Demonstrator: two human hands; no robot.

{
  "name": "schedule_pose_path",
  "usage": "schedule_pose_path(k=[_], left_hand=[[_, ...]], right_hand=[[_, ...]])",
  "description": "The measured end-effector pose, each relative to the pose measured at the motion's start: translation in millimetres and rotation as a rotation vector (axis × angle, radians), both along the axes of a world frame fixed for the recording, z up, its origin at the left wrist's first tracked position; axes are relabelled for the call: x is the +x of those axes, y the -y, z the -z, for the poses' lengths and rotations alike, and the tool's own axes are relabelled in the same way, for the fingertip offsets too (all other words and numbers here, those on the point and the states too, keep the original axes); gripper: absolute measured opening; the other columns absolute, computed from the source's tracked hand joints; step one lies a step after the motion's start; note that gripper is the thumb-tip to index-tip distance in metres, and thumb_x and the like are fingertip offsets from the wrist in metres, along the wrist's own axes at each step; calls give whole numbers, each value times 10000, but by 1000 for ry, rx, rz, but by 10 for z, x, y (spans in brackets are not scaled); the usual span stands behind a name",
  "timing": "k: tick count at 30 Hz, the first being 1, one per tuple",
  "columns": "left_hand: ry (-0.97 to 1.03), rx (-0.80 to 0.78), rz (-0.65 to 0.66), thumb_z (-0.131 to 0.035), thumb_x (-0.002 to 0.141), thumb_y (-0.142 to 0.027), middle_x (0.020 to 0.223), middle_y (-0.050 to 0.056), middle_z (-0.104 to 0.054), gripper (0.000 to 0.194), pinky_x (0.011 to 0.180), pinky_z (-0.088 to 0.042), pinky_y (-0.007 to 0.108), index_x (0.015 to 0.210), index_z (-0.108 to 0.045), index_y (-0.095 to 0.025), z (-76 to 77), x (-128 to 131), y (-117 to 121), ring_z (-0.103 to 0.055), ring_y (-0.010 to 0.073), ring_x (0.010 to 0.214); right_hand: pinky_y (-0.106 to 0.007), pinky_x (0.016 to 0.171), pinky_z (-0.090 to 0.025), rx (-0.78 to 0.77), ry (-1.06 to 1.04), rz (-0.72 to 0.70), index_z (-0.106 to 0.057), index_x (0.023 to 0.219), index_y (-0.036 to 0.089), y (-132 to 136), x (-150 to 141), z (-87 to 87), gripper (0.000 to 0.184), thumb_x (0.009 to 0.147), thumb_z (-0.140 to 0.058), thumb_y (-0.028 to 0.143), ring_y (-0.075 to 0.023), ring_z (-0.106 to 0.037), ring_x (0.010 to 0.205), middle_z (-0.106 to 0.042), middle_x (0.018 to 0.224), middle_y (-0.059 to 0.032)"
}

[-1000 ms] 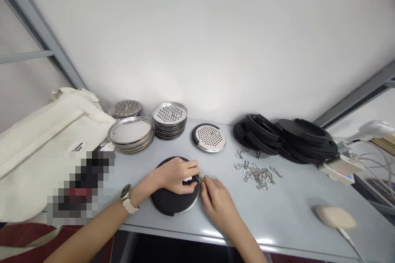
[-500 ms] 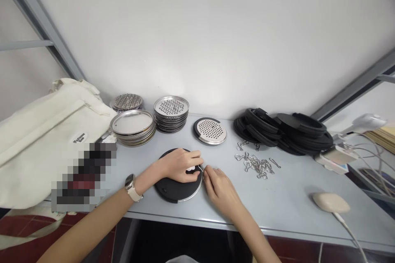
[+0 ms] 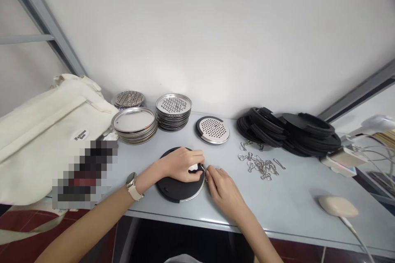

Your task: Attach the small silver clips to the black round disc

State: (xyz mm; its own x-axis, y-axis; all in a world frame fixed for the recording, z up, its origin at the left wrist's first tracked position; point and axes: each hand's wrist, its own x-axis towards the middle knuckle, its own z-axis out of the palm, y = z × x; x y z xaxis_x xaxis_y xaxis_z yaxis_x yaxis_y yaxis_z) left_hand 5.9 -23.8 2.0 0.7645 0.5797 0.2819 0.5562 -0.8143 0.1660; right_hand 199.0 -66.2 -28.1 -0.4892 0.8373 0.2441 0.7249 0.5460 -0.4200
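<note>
A round black disc with a silver metal rim (image 3: 177, 191) lies flat near the table's front edge. Over its upper right side rests my left hand (image 3: 182, 164), fingers curled and pinching at the edge; a small white patch (image 3: 193, 167) shows beneath them. My right hand (image 3: 224, 187) lies just beyond the rim, thumb and forefinger closed on a thin metal wire clip (image 3: 203, 167) that meets the disc's edge. The clip is partly hidden by both sets of fingertips. Behind sits a round grater plate in a black holder (image 3: 212, 129).
Loose wire clips (image 3: 262, 164) lie on the right. Black rings (image 3: 262, 127) are piled behind them. Stacks of grater plates (image 3: 173, 111) and plain metal discs (image 3: 133, 125) stand back left. A cream bag (image 3: 61, 131), a white corded device (image 3: 338, 206) and a charger (image 3: 345, 158) flank them.
The camera view has shifted slightly. Both hands stay at the disc's right edge with almost the same grip, and the clip remains between them.
</note>
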Motion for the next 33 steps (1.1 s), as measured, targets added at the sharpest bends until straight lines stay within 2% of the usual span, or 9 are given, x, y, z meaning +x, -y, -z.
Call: schedule_pose_path(k=[19,33], left_hand=[[38,-37,-2,-507,799,-300,783,2,-544,145,546,-366,252,874,-515,-176,-11,9,12,-515,115,617],[9,5,-8,-502,798,-309,741,-4,-500,135,502,-321,269,798,-475,-177,-11,11,15,-473,110,584]], right_hand=[[-276,591,-372,15,2,-10,-423,768,210,4,5,-20,212,939,-298,206,-155,-489,626,-531,672,-10],[-277,593,-375,12,1,13,-405,749,212,7,-5,-1,234,949,-286,232,-153,-483,616,-527,671,-13]])
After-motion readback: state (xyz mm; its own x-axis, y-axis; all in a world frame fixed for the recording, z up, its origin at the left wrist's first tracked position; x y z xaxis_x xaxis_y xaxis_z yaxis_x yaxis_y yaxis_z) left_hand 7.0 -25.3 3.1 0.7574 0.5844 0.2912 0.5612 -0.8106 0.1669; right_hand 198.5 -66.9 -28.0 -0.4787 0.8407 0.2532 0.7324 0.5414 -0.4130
